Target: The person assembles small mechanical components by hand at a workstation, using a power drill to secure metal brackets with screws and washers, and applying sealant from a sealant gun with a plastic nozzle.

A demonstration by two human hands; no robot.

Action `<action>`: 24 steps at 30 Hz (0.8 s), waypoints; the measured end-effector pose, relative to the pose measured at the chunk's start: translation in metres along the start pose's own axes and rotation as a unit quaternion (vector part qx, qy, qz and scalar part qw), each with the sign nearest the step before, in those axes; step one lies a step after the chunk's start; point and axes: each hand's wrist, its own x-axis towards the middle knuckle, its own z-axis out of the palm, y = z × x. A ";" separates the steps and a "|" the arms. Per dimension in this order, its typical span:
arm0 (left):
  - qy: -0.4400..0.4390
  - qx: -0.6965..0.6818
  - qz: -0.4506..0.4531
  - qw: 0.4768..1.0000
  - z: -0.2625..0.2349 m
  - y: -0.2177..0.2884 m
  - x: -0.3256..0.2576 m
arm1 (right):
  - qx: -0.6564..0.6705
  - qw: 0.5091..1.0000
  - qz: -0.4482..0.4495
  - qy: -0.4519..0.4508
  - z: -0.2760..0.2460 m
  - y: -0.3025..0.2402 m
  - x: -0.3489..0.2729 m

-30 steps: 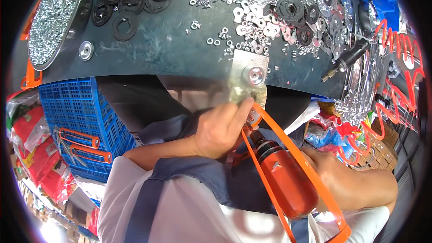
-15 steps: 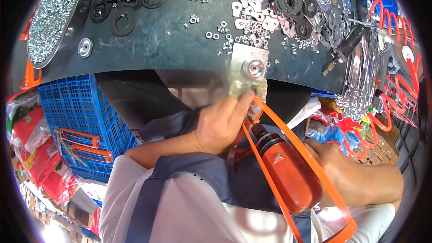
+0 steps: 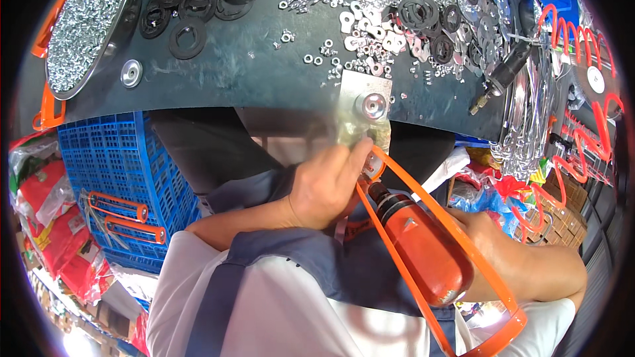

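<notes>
My left hand is closed at the narrow end of a long orange looped frame, its fingertips against the lower part of a bright metal plate at the table edge. A round metal washer-like piece sits on that plate. Behind the frame's far side, my right hand wraps round a red power drill, its fingers partly hidden. The drill lies between the two orange arms of the frame, its black chuck pointing at my left fingertips. What the drill tip meets is hidden by the left hand.
Nuts, black rings and springs cover the dark table. An oval tray of small screws stands left. At right are an air tool and a red coiled hose. A blue crate holds similar orange frames.
The whole view has shifted slightly. Both hands, the drill and the orange frame stay in nearly the same place relative to the metal plate.
</notes>
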 end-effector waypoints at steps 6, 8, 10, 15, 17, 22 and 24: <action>0.007 0.004 0.007 1.000 0.003 -0.004 -0.003 | -0.001 1.000 -0.021 -0.006 -0.007 -0.007 0.007; 0.007 0.002 0.008 1.000 0.001 -0.004 -0.001 | 0.039 0.999 -0.022 0.026 -0.011 -0.009 0.010; 0.000 -0.003 0.009 1.000 -0.001 -0.003 0.002 | 0.034 0.999 -0.021 0.013 -0.011 -0.009 0.008; 0.003 -0.012 0.003 1.000 0.003 -0.005 -0.001 | 0.045 0.999 -0.013 0.016 -0.008 -0.009 0.006; 0.005 -0.011 0.018 1.000 0.005 -0.005 -0.002 | 0.045 0.999 -0.006 0.010 -0.005 -0.011 0.003; -0.013 0.016 -0.042 0.999 0.002 0.008 0.000 | 0.057 0.996 0.052 0.033 0.002 -0.015 -0.003; -0.054 0.009 -0.053 0.997 0.007 0.001 -0.002 | 0.293 0.952 0.085 0.012 -0.014 -0.022 -0.006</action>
